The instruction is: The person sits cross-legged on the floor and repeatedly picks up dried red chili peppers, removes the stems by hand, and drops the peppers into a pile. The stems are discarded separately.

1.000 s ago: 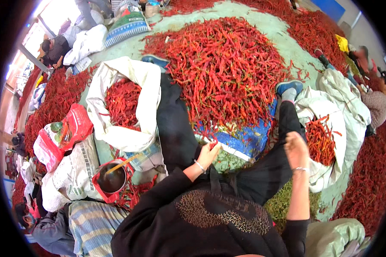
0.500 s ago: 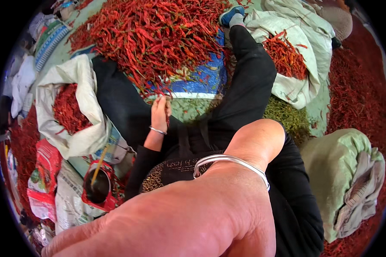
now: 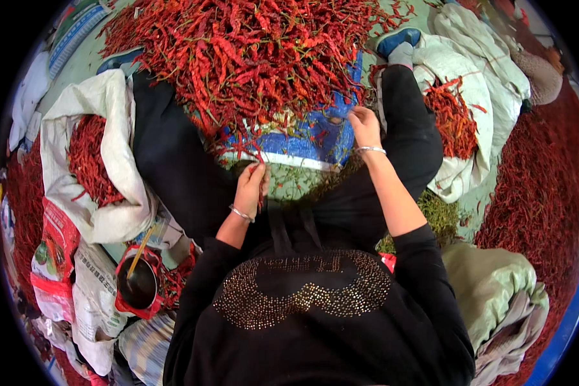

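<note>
A large heap of red dried chili peppers (image 3: pixel 238 58) lies in front of me on a blue plastic sheet (image 3: pixel 315 138). My left hand (image 3: pixel 251 186), a silver bangle at its wrist, is closed around a few red chilies (image 3: pixel 261 193) just short of the sheet's white edge. Over the sheet's right side, beside my bent leg, my right hand (image 3: pixel 365 130) has its thumb and fingers pinched together. Anything between those fingertips is too small to make out. It also wears a silver bangle.
White woven sacks of chilies stand at left (image 3: pixel 119 116) and right (image 3: pixel 476 109). A dark pot (image 3: pixel 138 283) with a stick in it sits lower left. Greenish stem bits (image 3: pixel 437 215) lie beside my right leg. A stuffed pale green sack (image 3: pixel 489 283) is at lower right, near more chilies (image 3: pixel 534 186).
My right hand, which was raised close and filled the lower view, is now down by the sheet's right edge. My left hand still holds chilies near the white edge. The view has shifted.
</note>
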Motion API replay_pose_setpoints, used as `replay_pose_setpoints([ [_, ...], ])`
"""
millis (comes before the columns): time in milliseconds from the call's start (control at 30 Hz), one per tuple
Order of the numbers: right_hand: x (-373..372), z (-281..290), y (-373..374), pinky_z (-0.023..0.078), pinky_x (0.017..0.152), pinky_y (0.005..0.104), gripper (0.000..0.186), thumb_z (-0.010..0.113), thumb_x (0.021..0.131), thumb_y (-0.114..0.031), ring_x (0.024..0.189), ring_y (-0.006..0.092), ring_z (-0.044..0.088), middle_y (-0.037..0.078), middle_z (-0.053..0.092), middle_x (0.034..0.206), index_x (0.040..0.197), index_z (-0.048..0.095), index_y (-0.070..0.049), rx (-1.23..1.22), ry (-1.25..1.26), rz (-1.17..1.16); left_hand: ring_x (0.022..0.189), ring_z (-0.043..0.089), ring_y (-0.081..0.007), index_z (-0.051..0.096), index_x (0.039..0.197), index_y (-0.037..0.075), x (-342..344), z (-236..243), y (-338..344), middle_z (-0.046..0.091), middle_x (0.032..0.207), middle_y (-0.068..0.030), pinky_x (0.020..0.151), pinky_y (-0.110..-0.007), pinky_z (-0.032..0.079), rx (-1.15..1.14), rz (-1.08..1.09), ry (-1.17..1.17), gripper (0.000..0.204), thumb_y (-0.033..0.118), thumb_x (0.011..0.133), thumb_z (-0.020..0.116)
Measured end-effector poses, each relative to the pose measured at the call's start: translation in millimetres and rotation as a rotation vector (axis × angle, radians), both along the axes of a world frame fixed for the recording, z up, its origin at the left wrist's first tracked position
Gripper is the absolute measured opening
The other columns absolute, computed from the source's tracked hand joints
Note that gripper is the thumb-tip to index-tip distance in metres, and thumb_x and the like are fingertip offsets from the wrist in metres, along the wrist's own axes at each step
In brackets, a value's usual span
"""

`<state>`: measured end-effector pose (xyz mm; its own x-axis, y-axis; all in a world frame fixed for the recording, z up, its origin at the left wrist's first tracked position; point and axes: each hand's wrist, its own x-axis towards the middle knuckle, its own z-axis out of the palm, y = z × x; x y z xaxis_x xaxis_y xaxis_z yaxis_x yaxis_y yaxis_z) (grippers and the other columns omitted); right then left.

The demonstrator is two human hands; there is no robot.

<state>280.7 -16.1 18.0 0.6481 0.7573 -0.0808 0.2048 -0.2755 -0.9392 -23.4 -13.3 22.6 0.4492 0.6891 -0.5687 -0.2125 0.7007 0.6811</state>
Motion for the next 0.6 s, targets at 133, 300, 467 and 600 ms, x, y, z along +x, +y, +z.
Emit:
replay_pose_setpoints([
  [133,57.9,-39.9,27.1,0.047,0.080,0.0430,0.066,0.070,0.070,-0.021,0.098,0.0358,0.055,0.023,0.040,0.121,0.125,0.038,-0.007,-0.594,-0.589,0.039,0.056,0.042,-0.0073,0.053,0.094,0.003,4.4,-10.6,6.9,0.048,0.072,0.0004,0.047,-0.022,0.034,-0.064,-0.032,0.042,0.019,0.021,0.092,0.047],
  [300,83.5,-44.6,82.3,0.050,0.078,0.0393,0.082,0.070,0.067,-0.020,0.100,0.0333,0.056,0.018,0.031,0.132,0.135,0.025,-0.019,-0.930,-0.790,0.317,0.056,0.042,-0.0072,0.053,0.093,0.003,10.2,-22.7,13.0,0.048,0.071,0.0002,0.048,-0.022,0.034,-0.118,0.005,0.071,0.018,0.019,0.092,0.047],
  [467,119.1,-74.8,90.6,0.050,0.075,0.0431,0.066,0.069,0.066,-0.014,0.093,0.0355,0.058,0.017,0.037,0.122,0.122,0.035,-0.016,-0.977,-0.895,0.309,0.056,0.042,-0.0071,0.052,0.093,0.003,16.4,-21.4,18.7,0.048,0.070,0.0002,0.048,-0.021,0.033,-0.160,0.022,0.085,0.017,0.019,0.091,0.047],
  [600,125.9,-92.6,72.2,0.048,0.078,0.0420,0.051,0.061,0.068,-0.007,0.092,0.0384,0.058,0.023,0.045,0.117,0.117,0.047,-0.011,-0.830,-0.896,0.379,0.055,0.042,-0.0067,0.053,0.093,0.003,16.9,-18.8,18.3,0.048,0.070,0.0004,0.047,-0.021,0.033,-0.143,0.030,0.093,0.016,0.019,0.091,0.047],
])
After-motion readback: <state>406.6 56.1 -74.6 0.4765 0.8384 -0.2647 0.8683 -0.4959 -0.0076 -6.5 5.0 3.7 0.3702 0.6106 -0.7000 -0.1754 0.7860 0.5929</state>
